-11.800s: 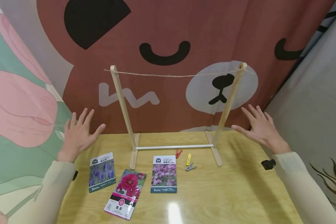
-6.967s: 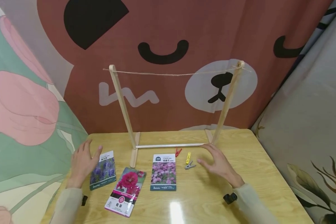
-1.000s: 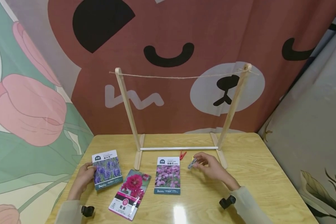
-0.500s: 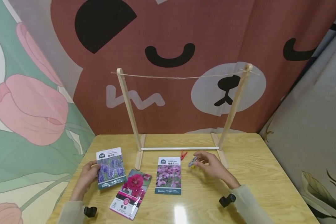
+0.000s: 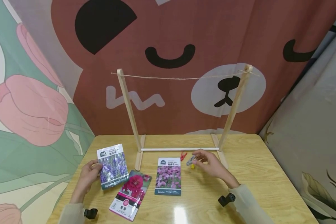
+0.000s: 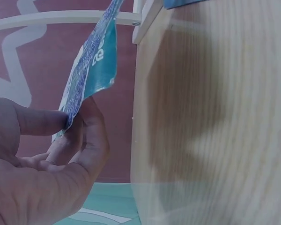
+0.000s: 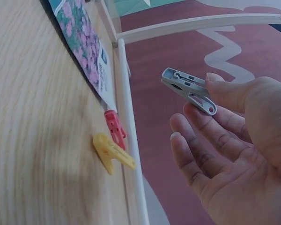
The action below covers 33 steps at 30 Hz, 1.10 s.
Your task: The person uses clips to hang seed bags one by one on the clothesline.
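Observation:
My left hand [image 5: 88, 175] pinches the left edge of a seed packet with purple lavender flowers [image 5: 113, 166], thumb in front and fingers behind. The left wrist view shows that packet [image 6: 91, 65] edge-on, lifted off the table. In my right hand [image 5: 212, 165] a grey clothespin [image 5: 191, 160] is pinched between thumb and fingers, above the table; the right wrist view shows this clothespin [image 7: 189, 89] plainly. Below it on the table lie a yellow clothespin [image 7: 112, 153] and a red clothespin [image 7: 114, 129].
A wooden stand with a left post [image 5: 128, 109] and right post [image 5: 235, 107] carries a string [image 5: 170, 78] at the top and a white rod [image 5: 179, 149] low down. A pink-flower packet [image 5: 168, 175] and a magenta-flower packet [image 5: 131, 194] lie on the table [image 5: 218, 208].
Over the last second the left hand has raised the lavender packet and moved it right. The grey clothespin, formerly on the table, is now held up in the right hand.

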Available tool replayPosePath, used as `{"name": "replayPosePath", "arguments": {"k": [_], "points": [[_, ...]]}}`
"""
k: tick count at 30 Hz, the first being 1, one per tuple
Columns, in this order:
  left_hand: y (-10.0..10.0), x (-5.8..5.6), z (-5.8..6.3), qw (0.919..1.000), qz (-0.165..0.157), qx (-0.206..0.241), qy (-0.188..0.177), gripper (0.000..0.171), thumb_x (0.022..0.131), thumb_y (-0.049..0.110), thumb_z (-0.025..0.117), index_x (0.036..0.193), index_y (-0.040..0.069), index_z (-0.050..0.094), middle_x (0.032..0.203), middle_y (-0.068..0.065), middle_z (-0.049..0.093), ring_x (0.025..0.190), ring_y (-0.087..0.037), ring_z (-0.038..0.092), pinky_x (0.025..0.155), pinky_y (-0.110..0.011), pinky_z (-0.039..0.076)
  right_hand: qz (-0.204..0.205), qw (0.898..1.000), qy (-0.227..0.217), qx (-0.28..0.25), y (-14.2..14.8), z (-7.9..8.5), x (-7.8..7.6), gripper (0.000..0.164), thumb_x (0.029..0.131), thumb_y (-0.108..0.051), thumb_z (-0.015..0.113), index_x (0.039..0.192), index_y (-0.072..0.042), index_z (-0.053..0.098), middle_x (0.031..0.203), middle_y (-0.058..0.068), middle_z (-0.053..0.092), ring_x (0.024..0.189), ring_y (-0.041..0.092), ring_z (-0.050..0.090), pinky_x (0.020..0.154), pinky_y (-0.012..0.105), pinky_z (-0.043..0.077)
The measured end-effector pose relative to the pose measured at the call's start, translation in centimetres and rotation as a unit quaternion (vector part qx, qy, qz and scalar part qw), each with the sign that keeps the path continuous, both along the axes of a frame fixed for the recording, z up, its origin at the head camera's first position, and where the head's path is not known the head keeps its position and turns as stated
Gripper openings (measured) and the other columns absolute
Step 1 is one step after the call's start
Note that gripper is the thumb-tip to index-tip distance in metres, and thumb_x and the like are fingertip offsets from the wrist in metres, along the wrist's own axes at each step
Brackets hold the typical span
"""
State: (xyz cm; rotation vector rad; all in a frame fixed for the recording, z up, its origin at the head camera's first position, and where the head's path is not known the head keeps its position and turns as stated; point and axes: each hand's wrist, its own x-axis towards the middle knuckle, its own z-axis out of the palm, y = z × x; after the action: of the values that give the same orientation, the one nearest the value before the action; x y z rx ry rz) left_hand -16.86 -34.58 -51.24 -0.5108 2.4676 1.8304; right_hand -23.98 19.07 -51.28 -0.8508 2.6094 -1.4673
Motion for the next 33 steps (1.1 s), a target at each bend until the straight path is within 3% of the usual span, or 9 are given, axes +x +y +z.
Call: {"name": "replayPosePath", "arguments": {"k": [8,19,33], "points": [[0.9,0.3,0.7,0.9996,0.012,-0.014,0.02,0.044,0.112,0.01,0.053,0.15,-0.009,0.043,0.111,0.001,0.075,0.088,0.001,0.066,0.077,-0.026,0.063,0.001,1.0,0.0,0.0,-0.3,1.3,0.2,0.03,0.103,-0.021,0.073,0.131,-0.009,0.068,0.113,0.006,0.076,0.104,0.025,0.073,0.09,0.035,0.06],[2.5,0.8,1.9,0.9977,0.026,-0.039,0.049,0.043,0.11,0.009,0.057,0.148,-0.009,0.049,0.128,-0.026,0.069,0.084,-0.002,0.069,0.076,-0.028,0.065,-0.001,1.0,0.005,0.005,-0.5,2.4,0.3,0.032,0.104,-0.023,0.073,0.133,-0.01,0.07,0.113,0.004,0.077,0.104,0.024,0.073,0.09,0.037,0.06],[3.2,1.3,3.0,0.9965,0.027,-0.041,0.068,0.039,0.109,0.007,0.06,0.144,-0.009,0.054,0.125,-0.025,0.072,0.083,-0.002,0.071,0.075,-0.027,0.065,-0.001,1.0,0.012,0.009,-1.0,3.4,0.2,0.032,0.105,-0.024,0.072,0.133,-0.01,0.07,0.115,0.004,0.077,0.105,0.022,0.073,0.09,0.036,0.06]]}}
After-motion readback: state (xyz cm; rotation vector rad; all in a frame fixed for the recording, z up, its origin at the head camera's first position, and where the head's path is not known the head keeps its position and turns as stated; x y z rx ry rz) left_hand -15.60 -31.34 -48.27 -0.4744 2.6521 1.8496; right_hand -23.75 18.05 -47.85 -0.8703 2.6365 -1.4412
